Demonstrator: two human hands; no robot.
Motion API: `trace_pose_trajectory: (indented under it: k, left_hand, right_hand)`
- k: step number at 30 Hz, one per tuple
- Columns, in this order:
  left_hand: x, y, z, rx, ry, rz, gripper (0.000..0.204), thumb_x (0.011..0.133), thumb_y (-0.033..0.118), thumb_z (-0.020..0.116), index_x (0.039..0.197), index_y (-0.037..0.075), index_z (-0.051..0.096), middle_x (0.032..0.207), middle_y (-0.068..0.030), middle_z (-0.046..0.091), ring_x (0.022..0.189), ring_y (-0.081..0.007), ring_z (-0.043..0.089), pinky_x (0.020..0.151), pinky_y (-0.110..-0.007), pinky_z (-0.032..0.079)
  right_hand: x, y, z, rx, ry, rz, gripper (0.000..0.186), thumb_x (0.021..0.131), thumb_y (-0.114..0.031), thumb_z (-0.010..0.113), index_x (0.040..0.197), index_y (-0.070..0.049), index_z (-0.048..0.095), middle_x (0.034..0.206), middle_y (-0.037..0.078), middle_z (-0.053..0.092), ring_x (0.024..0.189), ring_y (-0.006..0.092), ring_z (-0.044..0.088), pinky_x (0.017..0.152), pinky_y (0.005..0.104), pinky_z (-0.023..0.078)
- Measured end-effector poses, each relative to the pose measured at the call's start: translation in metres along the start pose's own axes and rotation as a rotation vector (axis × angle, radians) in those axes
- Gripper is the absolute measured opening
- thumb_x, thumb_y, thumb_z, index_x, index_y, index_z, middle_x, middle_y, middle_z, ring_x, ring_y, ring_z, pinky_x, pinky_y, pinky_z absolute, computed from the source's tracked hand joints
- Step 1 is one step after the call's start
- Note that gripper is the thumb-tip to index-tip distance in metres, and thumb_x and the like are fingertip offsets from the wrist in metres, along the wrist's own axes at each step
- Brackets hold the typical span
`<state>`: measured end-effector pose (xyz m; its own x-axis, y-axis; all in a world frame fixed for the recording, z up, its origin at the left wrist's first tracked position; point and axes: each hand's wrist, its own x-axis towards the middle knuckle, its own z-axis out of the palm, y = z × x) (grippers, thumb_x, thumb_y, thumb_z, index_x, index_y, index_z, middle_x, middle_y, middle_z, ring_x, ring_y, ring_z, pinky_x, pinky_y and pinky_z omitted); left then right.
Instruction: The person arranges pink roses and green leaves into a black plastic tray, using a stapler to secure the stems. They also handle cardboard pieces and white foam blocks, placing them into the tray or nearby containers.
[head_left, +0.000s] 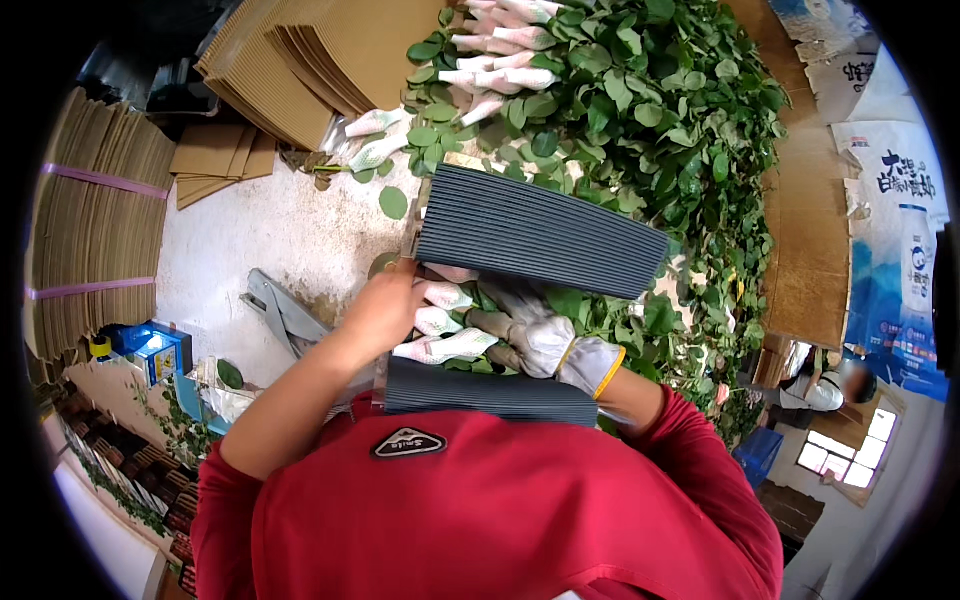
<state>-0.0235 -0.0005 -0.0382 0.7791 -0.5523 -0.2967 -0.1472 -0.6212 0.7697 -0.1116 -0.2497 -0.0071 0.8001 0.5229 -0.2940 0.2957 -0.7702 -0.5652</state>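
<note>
Two dark ribbed panels stand on the work surface: the far panel (540, 230) slants across the middle, and the near panel (490, 390) lies against my front. Between them rest several flower heads in white-and-pink wraps (445, 347), with leafy stems running right. My left hand (388, 308), bare, is closed at the far panel's left end, beside the wrapped heads; its fingertips are partly hidden. A white-grey glove with a yellow cuff covers my right hand (540, 342). It lies over the stems between the panels, its fingers apart and somewhat blurred.
Beyond the far panel lie a big heap of leafy stems (670, 110) and more wrapped flower heads (505, 50). Flat cardboard stacks (105, 220) stand at left, near a grey metal tool (280, 310) and a blue box (160, 352). Another person (820, 388) is far right.
</note>
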Motion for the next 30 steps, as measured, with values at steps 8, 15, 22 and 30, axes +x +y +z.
trace_pose_trajectory:
  k: [8, 15, 22, 30]
  left_hand:
    - [0.009, 0.011, 0.022, -0.146, 0.23, -0.082, 0.028, 0.096, 0.026, 0.056, 0.103, 0.002, 0.067, 0.101, -0.0254, 0.067, 0.088, -0.0424, 0.065, 0.076, -0.049, 0.052]
    - [-0.03, -0.065, -0.112, 0.099, 0.382, -0.088, 0.021, 0.093, 0.017, 0.061, 0.104, 0.001, 0.069, 0.097, -0.012, 0.07, 0.083, -0.0311, 0.065, 0.071, -0.04, 0.053]
    - [-0.029, -0.045, -0.001, -0.528, -0.138, -0.083, 0.032, 0.095, 0.018, 0.067, 0.123, 0.002, 0.066, 0.091, -0.0048, 0.069, 0.072, -0.0126, 0.059, 0.064, -0.028, 0.049]
    - [-0.014, -0.027, 0.004, -0.57, -0.121, -0.359, 0.021, 0.092, 0.022, 0.069, 0.097, 0.002, 0.074, 0.072, -0.0068, 0.068, 0.057, -0.0117, 0.055, 0.055, -0.03, 0.045]
  right_hand:
    - [0.008, 0.001, -0.004, -0.071, 0.03, -0.031, 0.053, 0.079, -0.025, 0.073, 0.129, -0.013, 0.062, 0.149, 0.024, 0.037, 0.14, 0.0451, 0.03, 0.115, 0.0538, 0.023]
    - [0.01, -0.004, -0.006, -0.132, 0.021, -0.041, 0.05, 0.08, -0.027, 0.072, 0.128, -0.013, 0.063, 0.148, 0.025, 0.037, 0.14, 0.046, 0.03, 0.115, 0.0544, 0.023]
    - [0.008, 0.002, -0.019, -0.154, -0.098, -0.08, 0.054, 0.087, -0.022, 0.067, 0.139, -0.017, 0.053, 0.154, 0.023, 0.032, 0.146, 0.0381, 0.025, 0.118, 0.0455, 0.022]
    - [0.02, -0.013, -0.026, 0.035, -0.129, -0.024, 0.056, 0.08, -0.024, 0.074, 0.133, -0.01, 0.058, 0.147, 0.02, 0.044, 0.124, 0.0387, 0.054, 0.1, 0.0424, 0.048]
